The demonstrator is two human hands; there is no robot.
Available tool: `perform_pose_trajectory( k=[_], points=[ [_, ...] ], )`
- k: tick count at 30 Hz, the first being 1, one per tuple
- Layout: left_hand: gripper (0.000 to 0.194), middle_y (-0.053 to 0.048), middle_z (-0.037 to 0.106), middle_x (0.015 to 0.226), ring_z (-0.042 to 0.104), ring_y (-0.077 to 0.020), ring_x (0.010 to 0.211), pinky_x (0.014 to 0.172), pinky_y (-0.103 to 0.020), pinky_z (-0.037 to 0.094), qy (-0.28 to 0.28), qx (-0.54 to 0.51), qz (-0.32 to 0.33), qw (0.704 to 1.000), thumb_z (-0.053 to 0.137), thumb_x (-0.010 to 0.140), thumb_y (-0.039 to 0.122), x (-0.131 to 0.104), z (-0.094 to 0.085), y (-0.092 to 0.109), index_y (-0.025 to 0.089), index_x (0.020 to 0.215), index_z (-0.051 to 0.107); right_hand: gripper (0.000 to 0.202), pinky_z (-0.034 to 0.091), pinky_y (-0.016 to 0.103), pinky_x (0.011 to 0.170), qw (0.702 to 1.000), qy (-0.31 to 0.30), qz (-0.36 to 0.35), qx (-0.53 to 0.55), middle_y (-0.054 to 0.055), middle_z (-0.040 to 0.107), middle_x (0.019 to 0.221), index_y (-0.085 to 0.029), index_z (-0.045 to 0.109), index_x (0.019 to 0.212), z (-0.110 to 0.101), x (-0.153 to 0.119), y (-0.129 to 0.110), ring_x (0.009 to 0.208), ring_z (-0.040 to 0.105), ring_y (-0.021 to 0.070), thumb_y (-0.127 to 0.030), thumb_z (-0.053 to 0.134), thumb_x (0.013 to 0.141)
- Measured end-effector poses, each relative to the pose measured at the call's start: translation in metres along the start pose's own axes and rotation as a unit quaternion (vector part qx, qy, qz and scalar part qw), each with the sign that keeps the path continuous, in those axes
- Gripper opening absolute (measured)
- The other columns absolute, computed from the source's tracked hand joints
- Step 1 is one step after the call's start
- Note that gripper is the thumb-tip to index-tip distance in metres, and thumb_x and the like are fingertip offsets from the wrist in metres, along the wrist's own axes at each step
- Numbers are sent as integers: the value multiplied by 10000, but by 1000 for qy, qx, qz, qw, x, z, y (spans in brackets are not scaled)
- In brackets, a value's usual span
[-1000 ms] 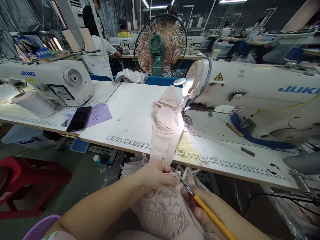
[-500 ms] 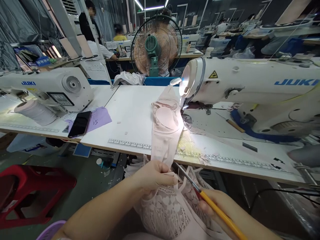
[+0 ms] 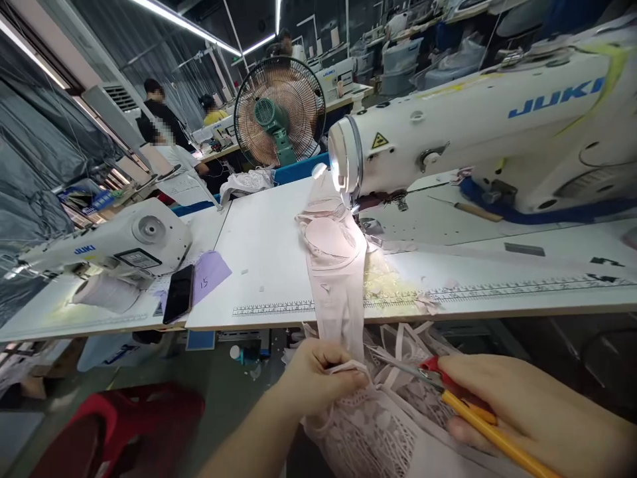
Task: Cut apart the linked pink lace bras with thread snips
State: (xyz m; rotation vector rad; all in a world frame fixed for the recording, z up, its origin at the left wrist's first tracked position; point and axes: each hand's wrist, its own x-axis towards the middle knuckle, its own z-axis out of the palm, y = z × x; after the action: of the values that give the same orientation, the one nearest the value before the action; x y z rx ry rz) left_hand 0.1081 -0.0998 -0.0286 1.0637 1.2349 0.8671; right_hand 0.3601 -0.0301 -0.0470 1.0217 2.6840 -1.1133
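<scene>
I count 2 sewing machines (image 3: 472,126), 1 phone (image 3: 178,293). Left hand (image 3: 318,378) pinches pink garment (image 3: 338,292); right hand (image 3: 517,405) grips scissors (image 3: 423,373), blades partly hidden by lace.

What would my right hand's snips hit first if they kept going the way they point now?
Probably the pale strap pinched in the left hand: the snips in the right hand point left at it, though depth is unclear.

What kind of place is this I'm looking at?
Most likely a garment sewing workshop. Industrial sewing machines stand on long white tables, a pink lace garment lies under the needle, and other people work at further machines behind.
</scene>
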Motion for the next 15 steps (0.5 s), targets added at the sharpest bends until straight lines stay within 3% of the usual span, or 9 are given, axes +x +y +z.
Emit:
perform_pose_trajectory(
  k=[5,15],
  points=[
    [468,12,464,537,341,-77,498,496,-247,262,3,27,22,999,765,669,552,-3,-3,1,92,635,683,425,317,351,586,1000,13,-8,-13,65,603,739,-249,413,682,-1,2,-3,648,540,264,-633,473,853],
    [514,-4,466,531,371,-95,501,491,-250,282,19,91,41,995,719,692,612,-5,-3,4,106,610,677,389,377,363,614,999,28,-14,-24,46,649,784,-253,553,753,-2,2,1,706,607,269,-622,519,871]
  ],
)
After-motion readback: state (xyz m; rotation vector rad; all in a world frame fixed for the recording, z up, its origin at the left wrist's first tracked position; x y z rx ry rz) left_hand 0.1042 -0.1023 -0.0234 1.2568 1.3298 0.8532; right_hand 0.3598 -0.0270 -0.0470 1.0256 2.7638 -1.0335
